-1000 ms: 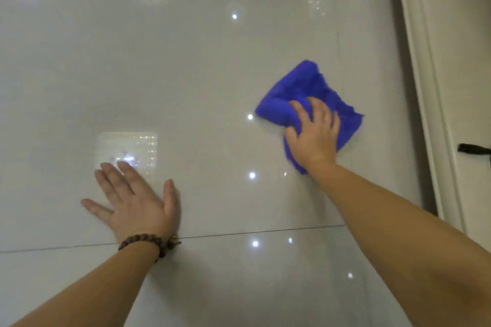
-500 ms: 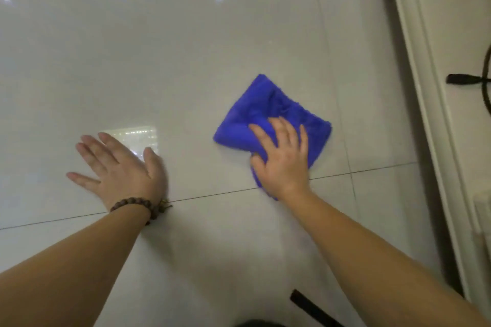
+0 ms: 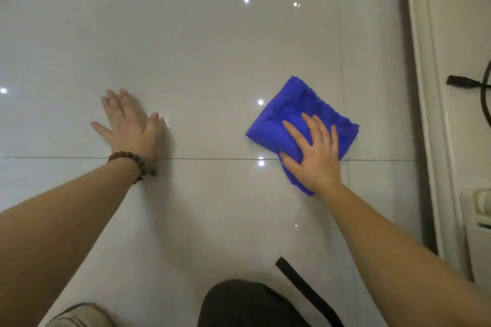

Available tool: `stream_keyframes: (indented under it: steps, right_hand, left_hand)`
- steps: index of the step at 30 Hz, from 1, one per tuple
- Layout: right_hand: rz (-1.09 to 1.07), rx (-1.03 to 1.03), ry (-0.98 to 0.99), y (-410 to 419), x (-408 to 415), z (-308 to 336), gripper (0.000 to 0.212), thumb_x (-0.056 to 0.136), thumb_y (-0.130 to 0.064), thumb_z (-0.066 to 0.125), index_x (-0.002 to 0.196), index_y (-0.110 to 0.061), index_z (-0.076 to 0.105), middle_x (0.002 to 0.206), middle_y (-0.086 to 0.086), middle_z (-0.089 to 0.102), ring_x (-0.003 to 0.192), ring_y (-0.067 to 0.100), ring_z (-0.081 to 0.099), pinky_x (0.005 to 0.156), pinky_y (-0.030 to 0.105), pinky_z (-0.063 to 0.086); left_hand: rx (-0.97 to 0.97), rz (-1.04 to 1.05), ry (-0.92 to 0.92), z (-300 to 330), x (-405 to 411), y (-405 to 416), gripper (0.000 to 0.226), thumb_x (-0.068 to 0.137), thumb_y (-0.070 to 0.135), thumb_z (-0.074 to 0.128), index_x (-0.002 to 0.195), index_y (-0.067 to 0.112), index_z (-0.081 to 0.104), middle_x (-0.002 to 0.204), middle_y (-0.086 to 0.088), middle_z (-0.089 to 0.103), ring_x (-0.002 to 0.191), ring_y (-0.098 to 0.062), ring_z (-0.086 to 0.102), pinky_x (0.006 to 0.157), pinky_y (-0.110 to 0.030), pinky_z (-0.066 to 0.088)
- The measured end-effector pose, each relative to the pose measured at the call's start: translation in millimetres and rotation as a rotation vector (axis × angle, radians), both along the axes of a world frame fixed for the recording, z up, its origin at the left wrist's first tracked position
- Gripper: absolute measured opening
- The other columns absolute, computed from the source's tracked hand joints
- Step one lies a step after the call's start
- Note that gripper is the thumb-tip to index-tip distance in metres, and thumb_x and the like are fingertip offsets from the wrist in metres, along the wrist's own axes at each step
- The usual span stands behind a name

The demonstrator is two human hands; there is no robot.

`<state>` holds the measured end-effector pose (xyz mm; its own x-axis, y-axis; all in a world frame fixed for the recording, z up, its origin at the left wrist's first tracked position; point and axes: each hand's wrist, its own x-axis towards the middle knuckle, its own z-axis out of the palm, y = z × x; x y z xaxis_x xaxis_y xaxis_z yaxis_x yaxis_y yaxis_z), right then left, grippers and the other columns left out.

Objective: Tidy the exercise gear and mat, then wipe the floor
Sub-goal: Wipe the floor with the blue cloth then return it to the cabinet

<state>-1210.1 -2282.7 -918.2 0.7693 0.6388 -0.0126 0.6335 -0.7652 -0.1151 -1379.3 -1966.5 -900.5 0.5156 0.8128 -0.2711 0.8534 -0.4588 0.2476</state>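
Observation:
A folded blue cloth (image 3: 287, 114) lies on the glossy pale tiled floor (image 3: 212, 61), right of centre. My right hand (image 3: 313, 154) presses flat on the cloth's near half, fingers straight and spread. My left hand (image 3: 130, 125) rests flat on the bare floor at the left, fingers spread, with a brown bead bracelet (image 3: 130, 159) on the wrist. A dark grout line (image 3: 212, 159) runs across under both hands.
A white baseboard and wall (image 3: 425, 87) run along the right edge, with a black cable and plug (image 3: 462, 81) against it. A black strap (image 3: 305, 289) lies on the floor near my dark-clothed knee (image 3: 239, 305). A white appliance corner (image 3: 478, 220) sits at the right.
My right hand slid the cloth toward me and leftward, then back right along the grout line. My left hand shifted across the floor while staying flat. The view tilted down, showing my knee.

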Motion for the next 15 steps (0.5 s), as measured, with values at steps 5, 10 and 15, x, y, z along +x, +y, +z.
stream_keyframes:
  steps: [5,10,15]
  right_hand:
    - [-0.498,-0.079,0.13,-4,16,9,0.084,0.075,-0.084,0.022,0.149,-0.046,0.011,0.161,0.004,0.002,0.146,0.032,-0.003,0.113,0.063,0.001]
    - [-0.137,-0.129,0.096,61,-23,7,0.075,0.082,-0.078,0.022,0.148,-0.044,0.017,0.16,0.005,0.011,0.146,0.035,0.004,0.112,0.063,0.002]
    - [0.152,-0.136,0.054,118,-58,5,0.071,0.084,-0.073,0.025,0.148,-0.043,0.016,0.16,0.005,0.011,0.146,0.034,0.003,0.112,0.064,0.005]
  left_hand:
    - [0.133,0.199,0.17,11,-101,31,0.075,0.098,0.047,0.034,0.153,0.006,0.003,0.161,-0.014,-0.002,0.148,-0.026,-0.005,0.112,-0.064,-0.002]
    - [0.1,0.473,0.262,-1,-185,72,0.089,0.089,0.064,0.017,0.151,0.002,0.001,0.159,-0.02,-0.001,0.147,-0.035,-0.001,0.109,-0.069,0.006]
    - [0.118,0.559,0.297,-10,-226,119,0.091,0.089,0.064,0.015,0.15,-0.002,0.001,0.159,-0.022,-0.001,0.147,-0.033,-0.003,0.111,-0.067,0.003]
